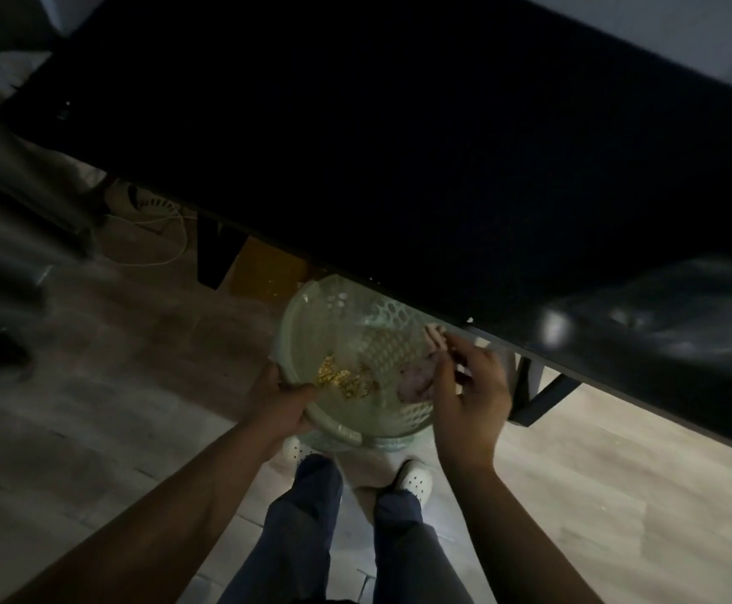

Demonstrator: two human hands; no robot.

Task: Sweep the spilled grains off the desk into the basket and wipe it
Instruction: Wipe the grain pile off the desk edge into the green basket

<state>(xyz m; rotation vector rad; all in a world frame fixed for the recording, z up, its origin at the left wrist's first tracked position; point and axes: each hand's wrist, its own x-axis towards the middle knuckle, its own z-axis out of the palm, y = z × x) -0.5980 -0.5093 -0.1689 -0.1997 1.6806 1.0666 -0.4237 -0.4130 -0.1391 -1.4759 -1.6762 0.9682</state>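
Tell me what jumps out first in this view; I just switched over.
The pale green basket stands out first, held just under the near edge of the dark desk, with the left hand gripping its rim. Yellow grains lie piled inside, near that hand. The right hand holds what looks like a pinkish cloth at the basket's right side, by the desk edge.

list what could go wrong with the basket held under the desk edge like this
1. The left hand grips the basket by one side of its rim only; if it tips, the grains pooled inside could spill to the floor.
2. The basket wall is perforated, so small grains may slip through.
3. The desk is dark and dimly lit; the right hand with the cloth could miss pale specks at its edge.
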